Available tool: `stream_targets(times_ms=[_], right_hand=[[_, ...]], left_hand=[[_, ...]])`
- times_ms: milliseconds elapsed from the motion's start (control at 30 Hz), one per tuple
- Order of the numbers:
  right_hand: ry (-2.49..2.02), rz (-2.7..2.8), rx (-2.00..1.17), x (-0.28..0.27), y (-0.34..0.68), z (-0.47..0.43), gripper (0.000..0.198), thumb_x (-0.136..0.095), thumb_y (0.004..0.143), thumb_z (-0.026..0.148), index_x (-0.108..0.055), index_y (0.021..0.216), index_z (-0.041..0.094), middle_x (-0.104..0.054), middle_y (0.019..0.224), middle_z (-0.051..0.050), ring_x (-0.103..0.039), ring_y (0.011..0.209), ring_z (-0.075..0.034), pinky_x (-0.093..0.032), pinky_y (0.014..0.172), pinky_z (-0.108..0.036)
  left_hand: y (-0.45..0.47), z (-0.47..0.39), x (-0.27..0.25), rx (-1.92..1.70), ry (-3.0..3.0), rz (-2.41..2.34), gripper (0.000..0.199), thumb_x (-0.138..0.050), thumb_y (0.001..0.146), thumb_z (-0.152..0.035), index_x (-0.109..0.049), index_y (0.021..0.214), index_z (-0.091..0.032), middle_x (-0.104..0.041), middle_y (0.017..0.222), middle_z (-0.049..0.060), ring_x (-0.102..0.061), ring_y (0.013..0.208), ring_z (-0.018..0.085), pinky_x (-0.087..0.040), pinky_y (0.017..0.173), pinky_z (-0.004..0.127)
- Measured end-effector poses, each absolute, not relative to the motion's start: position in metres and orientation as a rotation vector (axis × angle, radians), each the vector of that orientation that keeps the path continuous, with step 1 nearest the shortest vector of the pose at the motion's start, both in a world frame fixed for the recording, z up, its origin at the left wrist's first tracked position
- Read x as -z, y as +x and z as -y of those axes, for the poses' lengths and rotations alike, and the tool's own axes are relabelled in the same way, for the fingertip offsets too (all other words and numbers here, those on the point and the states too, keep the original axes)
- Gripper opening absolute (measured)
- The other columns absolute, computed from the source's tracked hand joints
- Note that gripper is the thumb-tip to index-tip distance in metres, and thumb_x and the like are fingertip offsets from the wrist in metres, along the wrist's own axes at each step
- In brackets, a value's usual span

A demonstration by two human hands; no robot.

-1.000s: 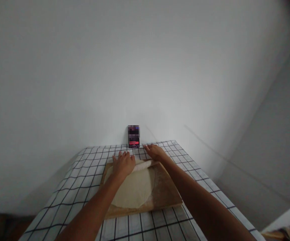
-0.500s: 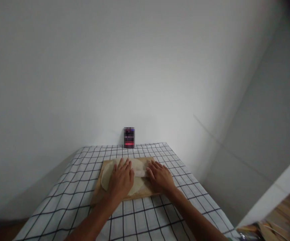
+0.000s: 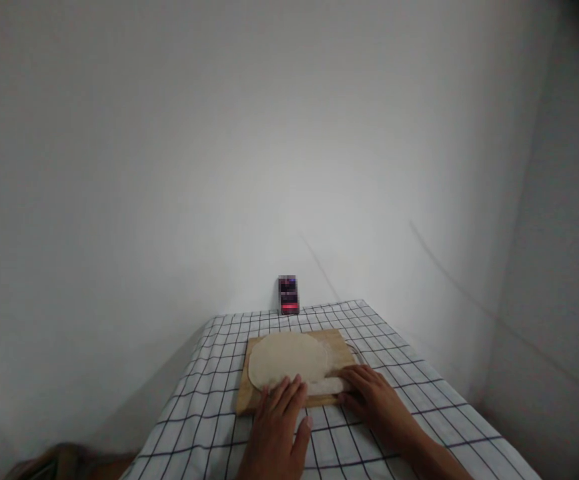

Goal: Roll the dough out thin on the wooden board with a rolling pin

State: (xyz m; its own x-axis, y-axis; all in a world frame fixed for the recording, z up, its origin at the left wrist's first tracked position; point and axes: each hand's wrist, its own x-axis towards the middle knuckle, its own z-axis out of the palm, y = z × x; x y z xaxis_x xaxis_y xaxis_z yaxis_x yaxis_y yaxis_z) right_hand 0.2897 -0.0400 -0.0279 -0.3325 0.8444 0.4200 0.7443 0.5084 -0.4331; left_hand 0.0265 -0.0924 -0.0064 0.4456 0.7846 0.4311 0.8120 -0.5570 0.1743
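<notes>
A flat sheet of rolled dough (image 3: 289, 359) covers much of a wooden board (image 3: 342, 347). A pale, floury rolling pin (image 3: 325, 386) lies across the dough's near edge, close to the board's front. My left hand (image 3: 279, 423) lies over the pin's left part, fingers stretched forward and spread, thumb out to the right. At the pin's right end, my right hand (image 3: 372, 400) has its fingers curled over it, with the thumb on the near side. The left end of the pin is hidden by my left hand.
A checked cloth (image 3: 354, 433) covers the table under the board. Against the white wall (image 3: 319, 167) at the back stands a small dark upright object, blurred out (image 3: 288, 295). Something brown (image 3: 59, 460) shows beyond the table's left edge.
Both hands and the rolling pin have moved back toward me, from mid-dough to its near edge. More of the dough shows. The view has turned left and tilted up.
</notes>
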Motion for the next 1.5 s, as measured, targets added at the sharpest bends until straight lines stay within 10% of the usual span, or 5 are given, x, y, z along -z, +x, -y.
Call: stream_targets(times_ms=[300, 467, 767, 1133, 1500], right_hand=[[-1.315, 1.873, -0.455, 0.021, 0.317, -0.02, 0.05, -0.035, 0.098, 0.061, -0.066, 0.093, 0.021, -0.068, 0.085, -0.006, -0.062, 0.078, -0.021, -0.045, 0.069, -0.032], [-1.366, 1.531, -0.594, 0.011, 0.298, -0.101, 0.061, -0.04, 0.087, 0.076, -0.054, 0.067, 0.02, -0.052, 0.06, -0.001, -0.05, 0.059, -0.016, -0.031, 0.054, -0.027], [-1.245, 1.478, -0.707, 0.02, 0.291, -0.124, 0.055, -0.05, 0.085, 0.071, -0.047, 0.064, 0.021, -0.039, 0.056, 0.004, -0.036, 0.053, -0.011, -0.024, 0.05, -0.026], [-1.239, 1.531, -0.702, 0.012, 0.289, -0.114, 0.053, -0.053, 0.086, 0.069, -0.05, 0.067, 0.02, -0.039, 0.058, 0.004, -0.035, 0.055, -0.011, -0.025, 0.051, -0.025], [-1.284, 1.538, -0.691, 0.015, 0.288, -0.115, 0.053, -0.053, 0.085, 0.07, -0.048, 0.067, 0.02, -0.038, 0.057, 0.004, -0.035, 0.055, -0.011, -0.024, 0.05, -0.025]], left_hand=[[-0.045, 0.013, -0.006, 0.956, -2.359, 1.992, 0.048, -0.035, 0.095, -0.036, -0.067, 0.123, -0.013, -0.069, 0.126, 0.014, -0.061, 0.121, 0.025, -0.044, 0.109, 0.04], [-0.045, -0.033, 0.016, 0.645, -2.19, 2.154, 0.057, -0.037, 0.094, -0.034, -0.045, 0.147, -0.014, -0.044, 0.156, 0.015, -0.037, 0.146, 0.028, -0.028, 0.118, 0.048], [-0.052, -0.129, -0.001, 0.822, -2.43, 2.081, 0.052, -0.038, 0.091, -0.055, -0.073, 0.095, -0.017, -0.074, 0.108, 0.013, -0.066, 0.108, 0.029, -0.046, 0.1, 0.042], [-0.047, -0.1, -0.021, 1.637, -2.697, 2.074, 0.051, -0.071, 0.076, -0.053, -0.068, 0.11, -0.016, -0.076, 0.103, 0.011, -0.072, 0.097, 0.026, -0.055, 0.086, 0.035], [-0.039, -0.075, -0.039, 1.285, -2.793, 2.13, 0.048, -0.062, 0.083, -0.059, -0.074, 0.084, -0.013, -0.073, 0.075, 0.003, -0.066, 0.071, 0.022, -0.047, 0.06, 0.026]])
